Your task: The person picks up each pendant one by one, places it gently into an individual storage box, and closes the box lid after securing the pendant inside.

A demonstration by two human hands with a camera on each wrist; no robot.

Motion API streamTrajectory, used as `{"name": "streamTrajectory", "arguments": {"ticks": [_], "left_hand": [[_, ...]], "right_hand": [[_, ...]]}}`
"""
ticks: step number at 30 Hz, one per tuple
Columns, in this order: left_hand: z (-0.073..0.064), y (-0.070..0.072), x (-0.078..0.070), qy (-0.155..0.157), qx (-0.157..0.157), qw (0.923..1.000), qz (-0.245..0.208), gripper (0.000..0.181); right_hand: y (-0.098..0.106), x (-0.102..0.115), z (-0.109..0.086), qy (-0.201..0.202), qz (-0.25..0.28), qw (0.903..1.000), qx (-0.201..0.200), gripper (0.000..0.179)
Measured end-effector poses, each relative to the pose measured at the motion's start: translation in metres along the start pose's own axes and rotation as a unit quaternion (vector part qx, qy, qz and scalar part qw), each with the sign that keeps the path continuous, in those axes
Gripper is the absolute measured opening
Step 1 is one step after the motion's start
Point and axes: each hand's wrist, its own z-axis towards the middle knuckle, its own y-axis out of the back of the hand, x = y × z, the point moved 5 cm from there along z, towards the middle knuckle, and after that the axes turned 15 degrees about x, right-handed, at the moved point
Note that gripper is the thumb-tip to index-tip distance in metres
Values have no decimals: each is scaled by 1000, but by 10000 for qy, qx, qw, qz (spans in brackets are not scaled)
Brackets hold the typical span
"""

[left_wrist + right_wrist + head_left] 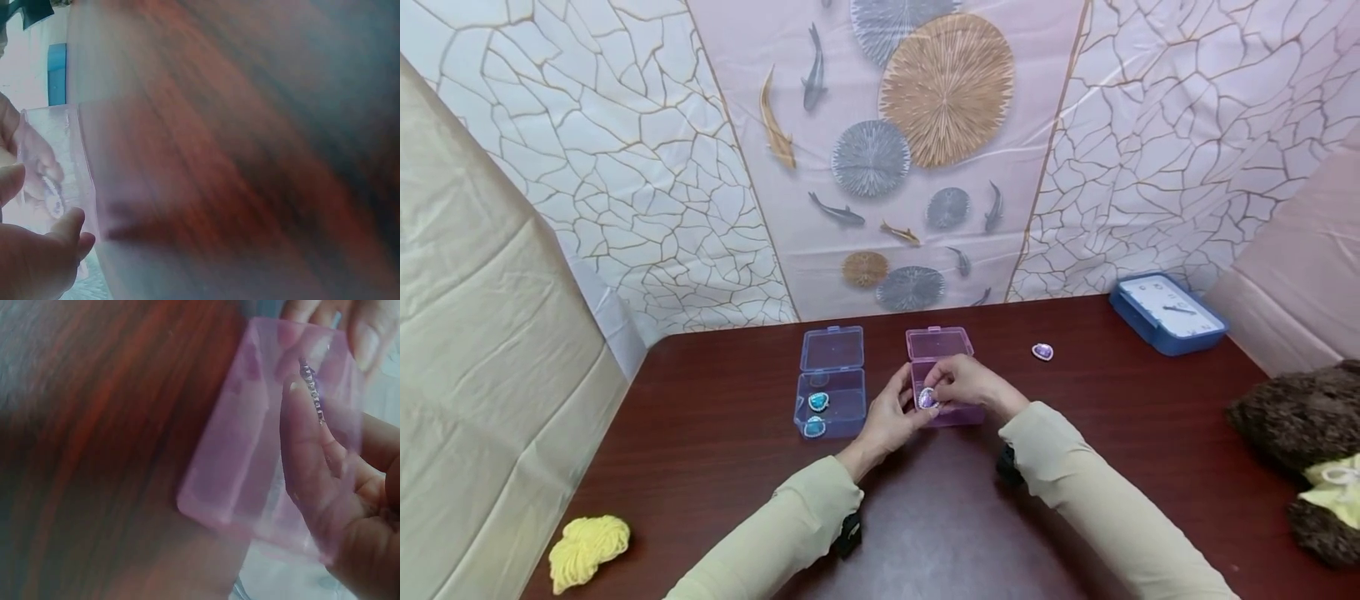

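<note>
A small clear pink plastic box [962,416] stands on the table with its hinged lid [940,343] tipped back. My left hand [886,423] grips the box at its left side, thumb toward the front. Inside the box, my right hand [968,385] pinches a purple heart-like gem [928,398] with a beaded silver rim. The right wrist view shows that gem [310,390] edge-on through the pink wall, between thumb and fingers. A second purple gem [1042,352] lies on the table to the right of the box.
Left of the pink box is an open clear blue box [847,404] holding a teal gem [818,402] and another teal gem [814,427]. A blue case [1172,312] sits at the back right, yellow yarn [589,550] at the front left, a brown furry thing [1296,417] on the right.
</note>
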Motion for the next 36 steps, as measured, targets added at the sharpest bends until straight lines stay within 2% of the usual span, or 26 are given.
{"name": "streamTrajectory", "arguments": {"ticks": [7, 8, 9, 12, 15, 16, 20, 27, 29, 33, 34, 36], "left_hand": [[0, 1, 0, -58, 25, 10000, 21, 79], [0, 1, -1, -59, 14, 10000, 32, 79], [0, 1, -1, -56, 2, 10000, 50, 79], [1, 1, -1, -43, -11, 10000, 77, 78], [1, 1, -1, -36, -18, 9999, 110, 78], [2, 1, -1, -45, -19, 9999, 118, 78], [0, 1, -2, -44, -49, 9998, 180, 78], [-10, -4, -26, -26, 13, 9999, 124, 74], [-11, -4, -29, -24, 18, 9999, 128, 74], [-7, -3, -20, -47, 6, 10000, 81, 76], [-6, -2, -16, -28, -5, 10000, 84, 77], [-3, 0, -8, 2, -34, 9999, 126, 79]], "right_hand": [[-3, -8, 13, -33, -661, 9978, 95, 9], [-2, -10, 15, -4, -751, 9971, 148, 7], [0, -20, 21, 217, -809, 9962, 230, 5], [1, -25, 25, 304, -1000, 9940, 329, 4], [-1, -21, 22, 208, -959, 9947, 298, 4], [-4, -11, 17, -29, -921, 9955, 238, 4], [-7, -5, 12, -179, -1095, 9938, 92, 3], [-8, -2, 11, -311, -1424, 9893, -79, 4], [-7, -2, 12, -349, -1563, 9871, -86, 3], [-4, -8, 15, -401, -1767, 9834, -80, 3], [-1, -20, 21, -138, -1769, 9841, -110, 5], [1, -22, 22, -50, -1770, 9840, -193, 5]]}}
